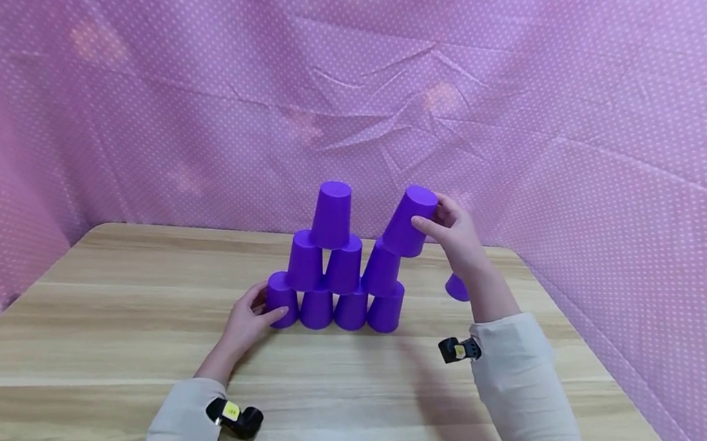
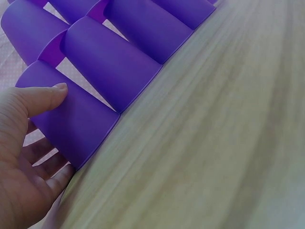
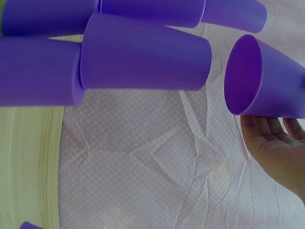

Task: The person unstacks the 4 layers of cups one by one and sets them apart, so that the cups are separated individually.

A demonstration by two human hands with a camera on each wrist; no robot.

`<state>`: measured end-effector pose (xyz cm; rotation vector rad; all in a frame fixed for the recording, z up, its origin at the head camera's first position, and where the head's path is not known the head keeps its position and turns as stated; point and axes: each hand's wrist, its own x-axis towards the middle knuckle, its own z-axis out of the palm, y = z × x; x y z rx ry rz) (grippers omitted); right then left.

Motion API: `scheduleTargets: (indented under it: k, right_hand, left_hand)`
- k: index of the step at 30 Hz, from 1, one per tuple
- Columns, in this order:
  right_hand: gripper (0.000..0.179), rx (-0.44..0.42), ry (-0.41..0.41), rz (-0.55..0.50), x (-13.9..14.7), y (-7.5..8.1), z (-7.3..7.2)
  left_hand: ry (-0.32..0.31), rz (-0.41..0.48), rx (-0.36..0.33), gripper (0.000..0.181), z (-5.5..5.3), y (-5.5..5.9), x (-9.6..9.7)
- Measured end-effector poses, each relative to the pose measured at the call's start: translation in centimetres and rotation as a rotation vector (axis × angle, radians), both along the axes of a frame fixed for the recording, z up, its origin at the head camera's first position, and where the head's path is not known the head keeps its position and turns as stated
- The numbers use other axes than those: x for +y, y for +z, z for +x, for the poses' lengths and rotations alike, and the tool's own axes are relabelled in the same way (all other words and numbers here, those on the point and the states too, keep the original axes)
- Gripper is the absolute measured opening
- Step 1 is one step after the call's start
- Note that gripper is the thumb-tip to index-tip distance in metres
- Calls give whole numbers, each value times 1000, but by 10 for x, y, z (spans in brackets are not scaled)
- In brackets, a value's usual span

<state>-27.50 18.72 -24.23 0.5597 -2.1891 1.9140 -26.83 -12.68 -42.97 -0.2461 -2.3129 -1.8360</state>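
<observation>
Inverted purple cups stood in tiers on a wood-grained table point(image 1: 87, 324): a bottom row point(image 1: 317, 310) of four, a middle row point(image 1: 343, 270) of three, and an upper cup point(image 1: 331, 215) over the left and central middle cups. Mouth-down, these cups hid their interiors. A raised cup point(image 1: 406, 227), tilted, was held over the right end of the middle row; the right wrist view showed its mouth apart from the nearest cup and its inner wall exposed. The right hand point(image 1: 459, 236), its forearm lifted, pinched this cup between thumb and fingers. The left hand point(image 1: 245, 324) reached low and gripped the leftmost bottom cup point(image 1: 281, 299), thumb in front, fingers slightly spread behind. A further cup point(image 1: 456, 288) was partly hidden by the right forearm. Black wrist devices point(image 1: 245, 424) bore yellow labels point(image 1: 231, 411), their print too small to read.
</observation>
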Motion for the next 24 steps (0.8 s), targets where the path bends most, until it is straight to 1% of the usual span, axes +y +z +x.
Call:
scheduleTargets:
  k: [3, 6, 9, 14, 16, 19, 24]
  right_hand:
    - [49, 4, -27, 12, 9, -2, 3]
    - [48, 8, -52, 33, 19, -4, 6]
    - [48, 6, -73, 54, 29, -8, 9]
    - [48, -16, -102, 81, 45, -17, 12]
    - [49, -35, -102, 86, 52, -22, 13]
    - [48, -52, -101, 82, 63, -32, 14]
    - [44, -62, -109, 75, 81, -49, 15]
  left_hand:
    - [2, -6, 6, 60, 0, -1, 0]
    - [-1, 1, 0, 60, 1, 1, 1]
    - [-4, 15, -4, 58, 7, 9, 3]
    - [3, 10, 0, 55, 18, 25, 6]
    - [4, 14, -3, 55, 19, 26, 7]
    - [2, 26, -1, 55, 16, 23, 6]
    - [-4, 17, 2, 59, 5, 7, 2]
